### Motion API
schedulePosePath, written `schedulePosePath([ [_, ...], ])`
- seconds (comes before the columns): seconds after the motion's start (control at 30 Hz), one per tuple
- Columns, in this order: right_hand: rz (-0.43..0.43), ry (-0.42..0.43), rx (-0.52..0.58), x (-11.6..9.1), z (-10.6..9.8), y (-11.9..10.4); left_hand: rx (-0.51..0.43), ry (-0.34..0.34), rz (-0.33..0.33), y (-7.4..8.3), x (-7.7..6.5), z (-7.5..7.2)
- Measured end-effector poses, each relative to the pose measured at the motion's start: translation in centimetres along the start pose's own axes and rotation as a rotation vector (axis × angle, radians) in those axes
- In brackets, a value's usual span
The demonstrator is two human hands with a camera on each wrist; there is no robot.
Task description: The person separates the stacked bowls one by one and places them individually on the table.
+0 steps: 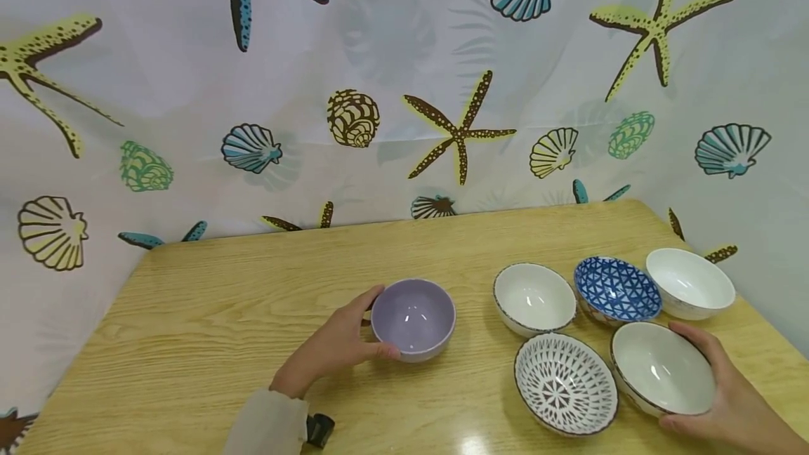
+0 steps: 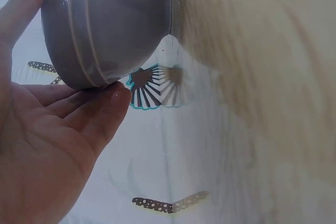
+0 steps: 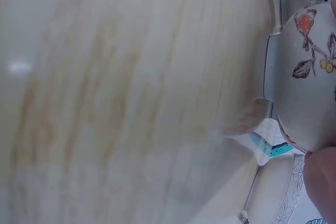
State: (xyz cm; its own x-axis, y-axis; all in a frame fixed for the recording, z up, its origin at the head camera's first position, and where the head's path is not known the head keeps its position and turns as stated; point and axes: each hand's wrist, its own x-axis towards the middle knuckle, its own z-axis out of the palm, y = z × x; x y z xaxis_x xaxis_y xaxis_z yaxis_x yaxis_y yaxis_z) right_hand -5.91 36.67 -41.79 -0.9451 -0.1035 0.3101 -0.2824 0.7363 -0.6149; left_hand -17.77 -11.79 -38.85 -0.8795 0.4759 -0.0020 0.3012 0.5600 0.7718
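My left hand [image 1: 338,346] grips a plain purple bowl [image 1: 413,318] by its left side, thumb at the front and fingers toward the back. The left wrist view shows my fingers [image 2: 100,111] against the bowl's ridged outer wall. At the right, my right hand [image 1: 727,392] holds a cream bowl [image 1: 660,371] with a dark rim, its thumb near the front and fingers round the far side. In the right wrist view that bowl [image 3: 299,93] has a red and yellow plant pattern outside. Touching or almost touching it is a black-and-white patterned bowl [image 1: 565,385].
Behind the held cream bowl, a white bowl [image 1: 534,297] with a dark rim, a blue lattice-patterned bowl [image 1: 616,290] and another white bowl [image 1: 689,279] form a row. A printed sea-life curtain [image 1: 303,181] hangs along the wooden table's [image 1: 208,300] back edge.
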Motion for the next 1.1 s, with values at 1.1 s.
schedulePosePath([
  [1.1,-0.128,-0.048,0.064,4.1,0.1,-2.6,0.016,-0.001,0.007,-0.1,-0.4,0.0],
])
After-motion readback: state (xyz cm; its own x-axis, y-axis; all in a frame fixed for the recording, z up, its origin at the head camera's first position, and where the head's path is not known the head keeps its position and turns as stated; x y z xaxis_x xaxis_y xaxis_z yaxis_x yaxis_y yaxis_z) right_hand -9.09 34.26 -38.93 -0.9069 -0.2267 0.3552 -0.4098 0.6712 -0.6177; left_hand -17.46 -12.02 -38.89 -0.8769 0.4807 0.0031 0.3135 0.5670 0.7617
